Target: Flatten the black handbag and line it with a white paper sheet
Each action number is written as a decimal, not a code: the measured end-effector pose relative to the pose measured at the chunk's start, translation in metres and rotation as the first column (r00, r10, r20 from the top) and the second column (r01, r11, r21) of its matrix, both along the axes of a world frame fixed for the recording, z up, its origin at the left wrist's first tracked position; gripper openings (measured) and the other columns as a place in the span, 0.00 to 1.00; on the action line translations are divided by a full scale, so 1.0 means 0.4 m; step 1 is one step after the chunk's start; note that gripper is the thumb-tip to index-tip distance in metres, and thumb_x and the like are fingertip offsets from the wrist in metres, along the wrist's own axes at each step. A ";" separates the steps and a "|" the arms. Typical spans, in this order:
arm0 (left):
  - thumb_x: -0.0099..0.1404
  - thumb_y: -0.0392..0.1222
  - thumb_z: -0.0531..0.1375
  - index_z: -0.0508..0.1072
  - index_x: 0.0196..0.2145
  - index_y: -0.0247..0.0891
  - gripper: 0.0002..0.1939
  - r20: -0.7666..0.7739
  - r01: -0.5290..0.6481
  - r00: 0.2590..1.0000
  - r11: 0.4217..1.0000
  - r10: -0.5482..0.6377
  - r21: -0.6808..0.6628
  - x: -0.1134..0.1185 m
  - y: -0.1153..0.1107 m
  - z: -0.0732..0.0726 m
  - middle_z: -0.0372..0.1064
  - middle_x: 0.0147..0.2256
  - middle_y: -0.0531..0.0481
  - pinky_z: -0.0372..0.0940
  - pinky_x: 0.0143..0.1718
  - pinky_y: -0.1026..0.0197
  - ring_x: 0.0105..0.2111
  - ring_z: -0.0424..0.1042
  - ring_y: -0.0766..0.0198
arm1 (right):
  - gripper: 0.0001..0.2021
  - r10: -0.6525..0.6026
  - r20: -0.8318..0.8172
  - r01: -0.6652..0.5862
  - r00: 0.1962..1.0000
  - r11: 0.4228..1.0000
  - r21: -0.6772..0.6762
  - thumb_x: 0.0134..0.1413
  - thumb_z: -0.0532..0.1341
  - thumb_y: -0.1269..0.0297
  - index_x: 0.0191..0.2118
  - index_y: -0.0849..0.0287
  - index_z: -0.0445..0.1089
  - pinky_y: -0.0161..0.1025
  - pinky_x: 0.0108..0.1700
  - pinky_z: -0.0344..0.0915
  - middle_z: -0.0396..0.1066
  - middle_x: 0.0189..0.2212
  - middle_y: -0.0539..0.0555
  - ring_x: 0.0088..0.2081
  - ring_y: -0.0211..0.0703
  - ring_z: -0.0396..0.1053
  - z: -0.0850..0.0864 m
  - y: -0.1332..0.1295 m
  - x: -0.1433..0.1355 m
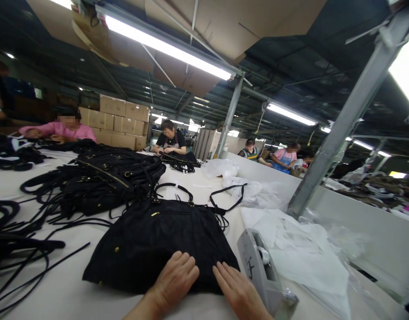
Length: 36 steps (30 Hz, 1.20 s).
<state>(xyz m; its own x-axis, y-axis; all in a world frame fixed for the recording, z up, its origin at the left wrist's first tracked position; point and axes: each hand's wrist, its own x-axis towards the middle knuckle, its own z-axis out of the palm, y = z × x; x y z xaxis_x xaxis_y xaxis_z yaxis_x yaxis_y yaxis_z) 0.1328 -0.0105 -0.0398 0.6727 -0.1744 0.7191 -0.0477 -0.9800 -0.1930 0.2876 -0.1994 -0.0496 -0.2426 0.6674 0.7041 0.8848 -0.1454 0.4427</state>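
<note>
A black fabric handbag [158, 240] with gold-coloured studs and zip lies flat on the white table [64, 293] in front of me, handles pointing away. My left hand [174, 280] rests flat on its near edge, fingers together. My right hand [236, 291] lies flat beside it, fingertips on the bag's near right corner. Neither hand grips anything.
A grey tape dispenser [262, 271] stands just right of my right hand. White plastic bags [298, 249] pile at the right by a slanted metal post [344, 120]. More black bags [107, 178] and loose black straps [21, 240] lie at the left. Several people work at the far side.
</note>
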 end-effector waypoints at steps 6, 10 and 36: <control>0.67 0.33 0.59 0.61 0.30 0.40 0.10 -0.140 0.003 0.990 1.000 -0.003 -0.006 -0.019 -0.001 0.005 0.63 0.29 0.55 0.50 0.39 0.56 0.31 0.60 0.60 | 0.22 0.015 0.084 0.003 0.996 0.977 -0.212 0.62 0.44 0.77 0.53 0.64 0.70 0.40 0.44 0.71 0.76 0.48 0.55 0.47 0.46 0.74 0.057 -0.022 -0.003; 0.67 0.33 0.58 0.63 0.30 0.41 0.09 -0.236 -0.063 0.970 0.997 0.052 -0.041 -0.014 0.001 0.008 0.65 0.30 0.54 0.51 0.39 0.56 0.32 0.61 0.60 | 0.20 0.008 -0.078 -0.028 0.997 0.965 -0.261 0.61 0.47 0.78 0.52 0.60 0.70 0.45 0.49 0.72 0.76 0.48 0.56 0.48 0.48 0.74 0.114 -0.021 -0.018; 0.72 0.35 0.52 0.53 0.64 0.50 0.26 -0.506 -0.112 0.862 0.977 0.004 -0.182 -0.064 -0.060 -0.002 0.67 0.42 0.48 0.62 0.50 0.49 0.44 0.66 0.56 | 0.18 -0.279 -0.624 -0.134 0.730 0.837 -0.531 0.55 0.51 0.76 0.41 0.54 0.76 0.38 0.45 0.73 0.79 0.39 0.53 0.41 0.44 0.77 0.174 -0.045 -0.043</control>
